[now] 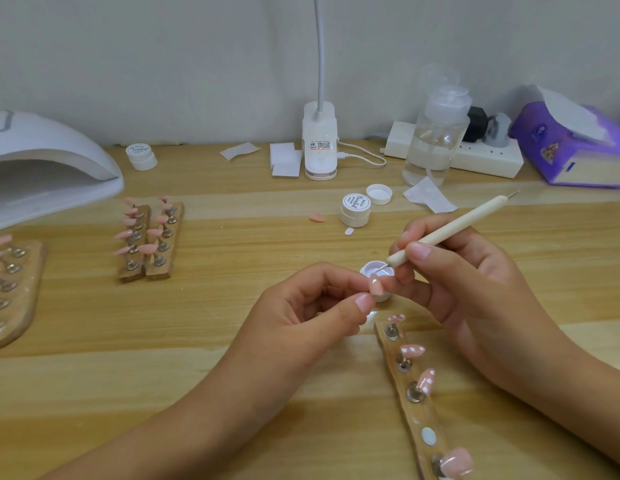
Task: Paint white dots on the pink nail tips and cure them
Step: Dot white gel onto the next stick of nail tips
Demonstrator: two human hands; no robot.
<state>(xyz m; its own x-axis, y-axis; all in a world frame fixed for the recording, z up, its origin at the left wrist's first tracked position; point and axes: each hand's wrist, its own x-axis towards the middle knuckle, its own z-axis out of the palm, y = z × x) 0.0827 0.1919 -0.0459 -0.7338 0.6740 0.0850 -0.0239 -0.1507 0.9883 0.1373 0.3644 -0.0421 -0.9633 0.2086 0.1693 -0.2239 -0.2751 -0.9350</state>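
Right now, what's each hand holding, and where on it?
Left hand pinches a pink nail tip by one edge, between thumb and forefinger. Right hand grips the dotting pen low on its shaft, near the metal tip.

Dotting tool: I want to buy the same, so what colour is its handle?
The dotting tool handle is cream white; the head view shows it best.

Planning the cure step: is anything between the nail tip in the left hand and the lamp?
Yes: the pair of wooden stands with pink tips sits on the table between the nail tip in the left hand and the lamp.
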